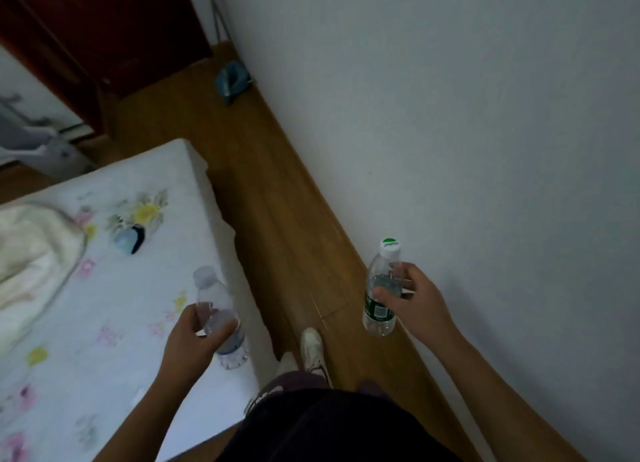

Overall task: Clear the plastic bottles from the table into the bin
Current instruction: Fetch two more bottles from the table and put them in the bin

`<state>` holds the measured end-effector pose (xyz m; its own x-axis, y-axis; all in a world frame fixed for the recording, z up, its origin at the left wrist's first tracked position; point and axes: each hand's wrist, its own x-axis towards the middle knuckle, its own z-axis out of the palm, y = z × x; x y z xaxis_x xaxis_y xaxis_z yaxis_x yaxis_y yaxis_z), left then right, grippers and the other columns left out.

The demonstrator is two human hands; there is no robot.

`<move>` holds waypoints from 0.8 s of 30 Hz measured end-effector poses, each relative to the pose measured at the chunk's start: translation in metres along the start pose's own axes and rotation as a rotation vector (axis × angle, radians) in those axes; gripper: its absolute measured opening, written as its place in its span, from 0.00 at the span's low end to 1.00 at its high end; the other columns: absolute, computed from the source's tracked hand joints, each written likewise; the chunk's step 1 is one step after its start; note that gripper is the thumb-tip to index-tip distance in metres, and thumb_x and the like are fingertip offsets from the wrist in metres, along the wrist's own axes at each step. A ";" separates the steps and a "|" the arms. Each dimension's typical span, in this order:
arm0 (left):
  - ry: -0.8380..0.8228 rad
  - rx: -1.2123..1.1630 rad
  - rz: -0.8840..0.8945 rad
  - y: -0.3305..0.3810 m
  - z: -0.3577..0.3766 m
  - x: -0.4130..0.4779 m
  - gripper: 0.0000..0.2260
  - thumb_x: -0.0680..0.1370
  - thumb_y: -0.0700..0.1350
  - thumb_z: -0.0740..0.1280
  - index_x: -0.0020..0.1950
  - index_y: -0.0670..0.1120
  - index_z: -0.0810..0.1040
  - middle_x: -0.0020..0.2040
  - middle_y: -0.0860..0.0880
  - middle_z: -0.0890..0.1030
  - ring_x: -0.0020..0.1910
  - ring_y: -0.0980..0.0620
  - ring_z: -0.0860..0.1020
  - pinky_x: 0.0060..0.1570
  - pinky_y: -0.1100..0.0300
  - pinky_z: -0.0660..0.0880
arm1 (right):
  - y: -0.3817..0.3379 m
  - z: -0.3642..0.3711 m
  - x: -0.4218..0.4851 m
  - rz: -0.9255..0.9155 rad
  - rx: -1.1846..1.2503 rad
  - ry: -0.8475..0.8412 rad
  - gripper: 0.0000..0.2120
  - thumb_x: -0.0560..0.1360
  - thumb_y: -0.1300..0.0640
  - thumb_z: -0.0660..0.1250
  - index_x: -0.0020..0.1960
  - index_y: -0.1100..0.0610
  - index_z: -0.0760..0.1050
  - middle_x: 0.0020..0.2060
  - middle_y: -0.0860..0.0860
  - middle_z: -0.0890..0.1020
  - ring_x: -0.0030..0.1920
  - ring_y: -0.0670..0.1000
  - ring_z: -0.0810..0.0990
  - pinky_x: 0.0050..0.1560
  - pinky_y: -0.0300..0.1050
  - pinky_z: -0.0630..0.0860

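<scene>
Left hand (pixel 194 337) grips a clear bottle (pixel 218 318), fingers curled round its middle, above the bed's (pixel 104 288) near right edge. Right hand (pixel 412 299) grips a green-labelled bottle (pixel 381 299), white-capped, over the wooden floor (pixel 277 219) beside the wall (pixel 450 115).

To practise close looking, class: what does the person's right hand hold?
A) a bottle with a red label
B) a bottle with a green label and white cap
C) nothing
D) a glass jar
B: the right hand grips the green-label bottle, white cap on top; the left hand holds a clear bottle.
</scene>
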<state>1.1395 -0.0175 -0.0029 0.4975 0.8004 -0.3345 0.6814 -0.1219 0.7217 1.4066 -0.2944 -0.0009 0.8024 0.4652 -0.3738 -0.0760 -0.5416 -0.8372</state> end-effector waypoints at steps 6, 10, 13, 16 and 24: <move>0.111 -0.080 -0.129 -0.015 -0.016 0.044 0.19 0.73 0.50 0.78 0.60 0.49 0.76 0.55 0.49 0.81 0.56 0.46 0.79 0.55 0.48 0.75 | -0.049 0.035 0.086 -0.041 -0.063 -0.103 0.33 0.71 0.47 0.77 0.72 0.51 0.69 0.67 0.50 0.78 0.63 0.55 0.79 0.61 0.57 0.80; 0.104 -0.112 -0.153 -0.004 -0.020 0.098 0.20 0.72 0.51 0.79 0.59 0.49 0.77 0.53 0.50 0.82 0.56 0.46 0.81 0.53 0.51 0.74 | -0.057 0.044 0.126 -0.006 -0.096 -0.095 0.35 0.70 0.47 0.77 0.73 0.53 0.69 0.67 0.50 0.78 0.63 0.54 0.79 0.62 0.56 0.79; 0.062 -0.084 -0.082 0.023 -0.017 0.147 0.22 0.71 0.52 0.79 0.60 0.49 0.76 0.55 0.49 0.83 0.55 0.46 0.81 0.54 0.51 0.76 | -0.061 0.045 0.154 0.010 -0.108 -0.062 0.34 0.70 0.47 0.78 0.71 0.53 0.71 0.65 0.49 0.79 0.60 0.51 0.79 0.60 0.52 0.79; 0.019 -0.069 -0.033 0.053 -0.017 0.193 0.22 0.72 0.54 0.78 0.61 0.49 0.76 0.56 0.49 0.82 0.55 0.47 0.81 0.56 0.49 0.78 | -0.066 0.041 0.181 0.049 -0.104 -0.038 0.32 0.70 0.49 0.78 0.70 0.53 0.71 0.63 0.50 0.80 0.58 0.50 0.79 0.56 0.46 0.78; 0.066 -0.070 0.011 0.118 -0.026 0.324 0.22 0.72 0.55 0.78 0.61 0.49 0.76 0.55 0.50 0.82 0.54 0.48 0.81 0.52 0.55 0.77 | -0.104 0.052 0.308 0.118 -0.081 -0.063 0.30 0.69 0.51 0.79 0.68 0.53 0.73 0.63 0.51 0.80 0.57 0.51 0.79 0.55 0.47 0.78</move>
<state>1.3671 0.2433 -0.0105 0.4669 0.8363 -0.2875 0.6355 -0.0912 0.7667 1.6307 -0.0584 -0.0497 0.7521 0.4362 -0.4941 -0.1175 -0.6490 -0.7517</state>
